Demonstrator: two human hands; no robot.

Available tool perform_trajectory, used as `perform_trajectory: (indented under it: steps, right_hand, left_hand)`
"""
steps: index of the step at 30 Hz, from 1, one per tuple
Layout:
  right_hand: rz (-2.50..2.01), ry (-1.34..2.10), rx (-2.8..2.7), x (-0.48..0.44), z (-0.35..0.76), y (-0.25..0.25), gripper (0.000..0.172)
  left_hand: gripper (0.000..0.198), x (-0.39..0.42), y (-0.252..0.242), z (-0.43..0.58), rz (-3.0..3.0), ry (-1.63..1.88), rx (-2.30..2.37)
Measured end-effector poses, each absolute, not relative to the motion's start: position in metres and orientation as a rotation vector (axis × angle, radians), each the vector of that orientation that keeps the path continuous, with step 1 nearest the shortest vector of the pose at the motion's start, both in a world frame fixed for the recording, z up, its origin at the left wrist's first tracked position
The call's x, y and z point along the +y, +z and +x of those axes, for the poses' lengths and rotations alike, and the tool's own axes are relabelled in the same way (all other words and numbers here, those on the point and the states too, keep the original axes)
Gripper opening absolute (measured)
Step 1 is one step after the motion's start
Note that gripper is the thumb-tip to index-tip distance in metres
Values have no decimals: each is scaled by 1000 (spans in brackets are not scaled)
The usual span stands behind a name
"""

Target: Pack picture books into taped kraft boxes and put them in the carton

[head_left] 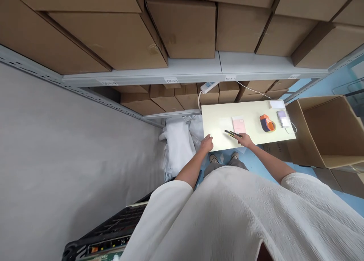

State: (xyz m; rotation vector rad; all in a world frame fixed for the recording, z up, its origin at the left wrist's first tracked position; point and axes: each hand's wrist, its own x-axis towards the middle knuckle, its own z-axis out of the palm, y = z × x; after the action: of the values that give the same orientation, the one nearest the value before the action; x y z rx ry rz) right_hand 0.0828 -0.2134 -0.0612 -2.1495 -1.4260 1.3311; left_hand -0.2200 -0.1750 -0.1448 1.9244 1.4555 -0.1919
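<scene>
My right hand point(243, 140) is closed around a black and yellow utility knife point(231, 133), whose tip points left over the pale table point(253, 109). Just beyond the knife lies a flat pink packet point(239, 125) with a white upper edge. At the table's front left corner rests my left hand point(207, 143), its fingers on the tabletop and nothing visible in them. An orange and dark tape dispenser point(266, 123) stands to the right of my right hand.
A large open cardboard box point(335, 128) stands right of the table. Shelves of cartons point(182, 30) rise behind, with a white power strip point(209, 87) hanging below. White bags point(179, 143) lie left of the table; a black crate point(110, 227) is nearer me.
</scene>
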Motion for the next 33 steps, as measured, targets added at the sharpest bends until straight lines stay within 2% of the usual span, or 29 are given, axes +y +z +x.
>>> perform_trajectory:
  steps: [7,14,17,24,29,33]
  right_hand:
    - [-2062,1232,-1202,-193,105,-28,38]
    - [-2027,1227,-1155,-183,141,-7,20]
    - [-1968,1183,-1203,-174,165,5,20]
    - [-1843,830,-1327,-119,242,51,52]
    - [-1708,455,-1517,-50,305,86,51]
    - [-1715,171,-1672,8,341,102,42]
  left_hand:
    - [56,-176,-141,-218,1965,-218,1483]
    - [45,-167,-127,-202,1978,-293,1593]
    - [47,-162,-120,-188,1939,-316,1682]
    - [58,-148,-107,-137,2025,-222,1655]
    - [59,-142,-101,-85,2047,-192,1602]
    - [59,-144,-100,-52,2062,-178,1553]
